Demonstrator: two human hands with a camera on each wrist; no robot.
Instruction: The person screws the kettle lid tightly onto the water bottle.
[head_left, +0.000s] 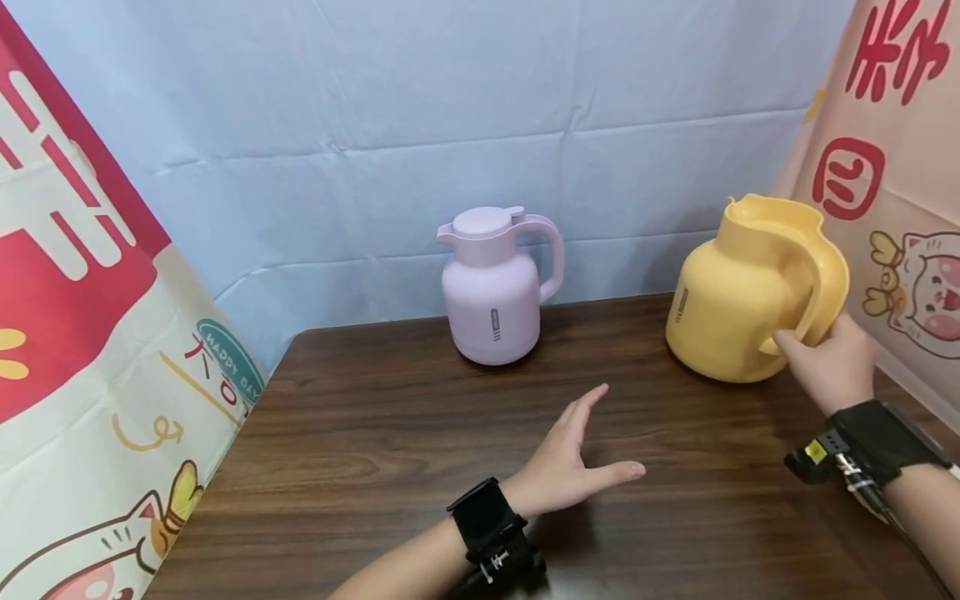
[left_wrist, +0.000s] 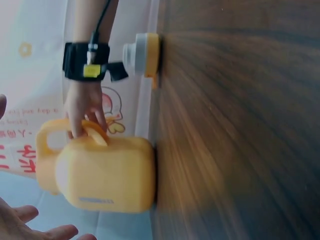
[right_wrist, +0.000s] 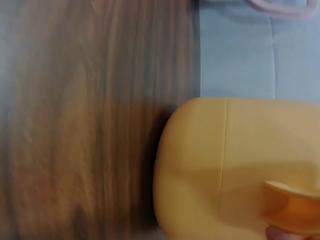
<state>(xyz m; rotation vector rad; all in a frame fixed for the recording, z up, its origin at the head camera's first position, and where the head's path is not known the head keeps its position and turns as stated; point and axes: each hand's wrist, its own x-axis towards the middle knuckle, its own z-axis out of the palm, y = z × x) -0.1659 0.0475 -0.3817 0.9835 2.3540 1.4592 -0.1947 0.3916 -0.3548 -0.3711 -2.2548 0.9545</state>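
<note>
A yellow vacuum jug (head_left: 727,308) stands at the right of the table, its top uncovered and its base at the tabletop. My right hand (head_left: 836,362) grips the lower part of its handle (head_left: 828,275), thumb toward the body. In the right wrist view the jug's side (right_wrist: 200,165) fills the lower right, with just a fingertip showing under the handle. My left hand (head_left: 562,467) is held over the middle of the table, fingers extended and thumb spread, touching nothing. A lilac vacuum jug (head_left: 491,300), lid on, stands at the back, its handle pointing right.
A yellow and grey lid (left_wrist: 152,55) rests on the table by the right forearm, mostly hidden under it in the head view. Behind the dark wooden table (head_left: 360,450) hangs a pale blue cloth (head_left: 300,200); printed sheets (head_left: 907,208) hang at both sides.
</note>
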